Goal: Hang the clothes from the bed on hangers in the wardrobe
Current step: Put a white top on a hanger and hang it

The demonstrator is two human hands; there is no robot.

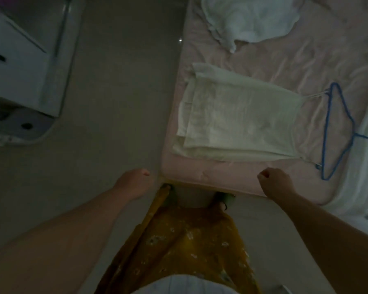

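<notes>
Standing at the corner of the bed (pixel 210 177), we look down at a pale dress (pixel 238 122) that lies flat near the bed's edge. Its thin straps reach toward a blue hanger (pixel 336 132) that lies just beside the top of the dress, farther in on the bed. The straps seem to touch the hanger, but we cannot tell if they are hooked on it. We think the two lie together like this so the dress can go on the hanger next.

Our left hand (pixel 134 181) hangs over the floor just off the bed's corner. Its fingers are curled in and hold nothing. Our right hand (pixel 274 181) hovers over the near edge of the bed, close to the dress. Its fingers are curled in too, with nothing in them.

A white crumpled cloth (pixel 249 18) lies at the far side of the bed, well apart from the dress. It may need hanging later.

White furniture (pixel 21 66) stands across the floor from the bed, maybe the wardrobe
</notes>
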